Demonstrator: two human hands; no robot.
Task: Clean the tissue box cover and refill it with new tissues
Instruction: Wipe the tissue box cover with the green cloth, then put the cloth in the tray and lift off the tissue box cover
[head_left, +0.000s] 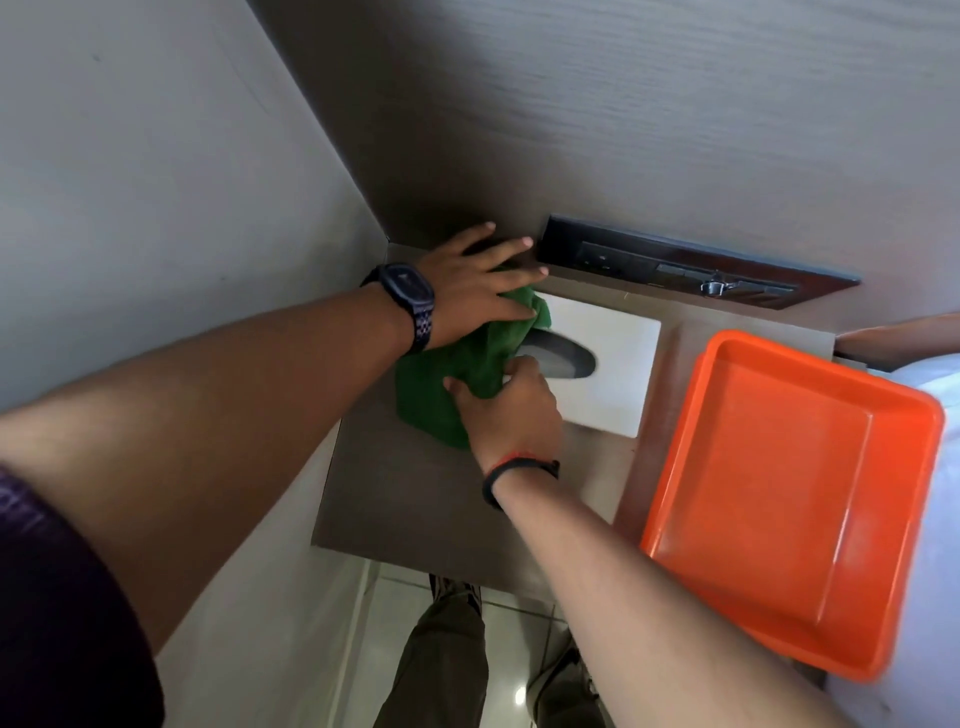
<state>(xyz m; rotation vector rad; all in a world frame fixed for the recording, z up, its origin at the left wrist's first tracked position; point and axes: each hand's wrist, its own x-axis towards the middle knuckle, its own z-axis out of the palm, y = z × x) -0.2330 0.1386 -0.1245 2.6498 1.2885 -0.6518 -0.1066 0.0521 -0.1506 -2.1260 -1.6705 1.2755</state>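
Note:
A white tissue box cover (618, 358) with an oval grey slot (563, 356) lies on the brown table in the corner. A crumpled green cloth (467, 369) covers its left end. My left hand (467, 288), a dark watch on its wrist, lies flat with spread fingers on the upper part of the cloth. My right hand (511, 410), with a dark and red band on the wrist, pinches the lower part of the cloth at the slot's near edge. No tissues show in the slot.
An orange plastic tray (810, 493) sits empty at the right, overhanging the table's front edge. A dark socket panel (691, 265) is set in the wall behind the cover. White fabric lies at the far right. Walls close in the left and back.

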